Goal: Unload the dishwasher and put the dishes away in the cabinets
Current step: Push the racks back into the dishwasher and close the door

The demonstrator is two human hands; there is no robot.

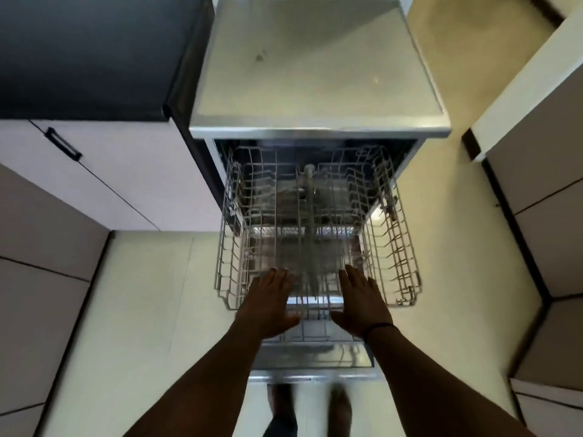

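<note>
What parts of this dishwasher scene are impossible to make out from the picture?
- Head view: whether the left hand and right hand touch the upper rack or hover over it; motion blur smears both.
- Head view: anything left in the lower rack; upper rack wires, hands and blur cover it.
- Head view: the dishwasher interior behind the racks; its top hides it and it is dark.
- Head view: the feet, blurred at the bottom edge.

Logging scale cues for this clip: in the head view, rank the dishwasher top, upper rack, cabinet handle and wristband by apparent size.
1. Dishwasher top
2. Upper rack, nearly as large, and nearer the camera, so unsure
3. Cabinet handle
4. Wristband, close to the handle
</note>
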